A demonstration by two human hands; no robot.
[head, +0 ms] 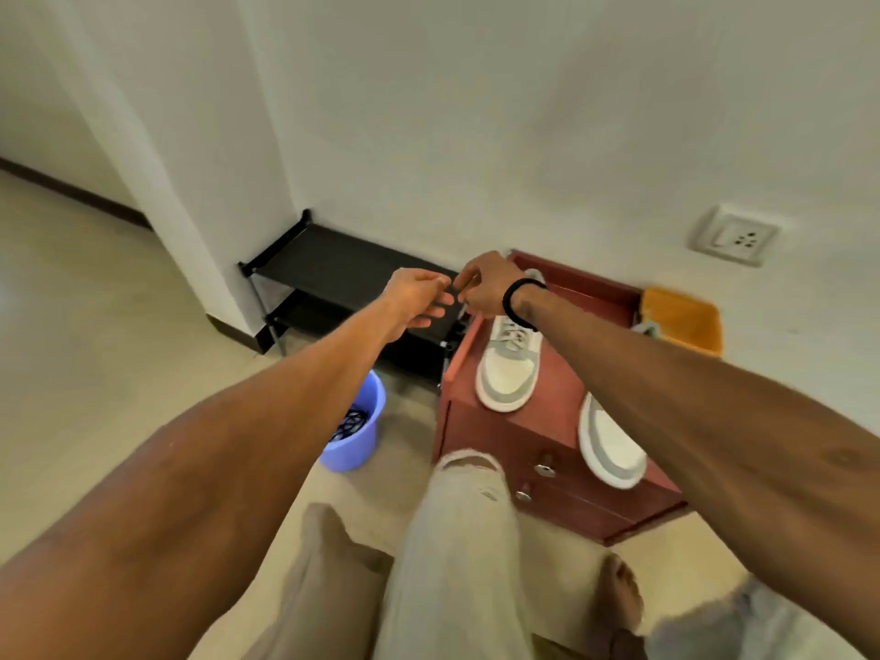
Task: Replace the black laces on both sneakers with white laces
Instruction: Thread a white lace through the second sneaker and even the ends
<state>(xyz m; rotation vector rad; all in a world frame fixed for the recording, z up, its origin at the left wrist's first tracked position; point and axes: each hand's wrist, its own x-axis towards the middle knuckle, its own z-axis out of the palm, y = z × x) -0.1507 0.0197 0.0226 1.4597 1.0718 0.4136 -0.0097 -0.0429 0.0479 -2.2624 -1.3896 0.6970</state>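
On top of the red cabinet (533,421) at the right, two white and grey sneakers (508,369) lie side by side with their toes pointing toward you; the far one shows white lace in its eyelets, while the near one (612,445) is half covered by your right forearm. Your left hand (416,297) and your right hand (481,288) are stretched out and meet just above the far left corner of the cabinet, fingertips almost touching. Both hands have the fingers curled as if they pinch something small between them, but what it is I cannot tell, because this part is blurred. Your right wrist carries a black band (516,302). On the floor at the left of the cabinet stands a blue bucket (362,435), and the black laces (350,423) lie coiled inside it. Behind the bucket, against the far wall, is a black shoe rack (333,269). An orange bag (681,319) sits at the far right of the cabinet.
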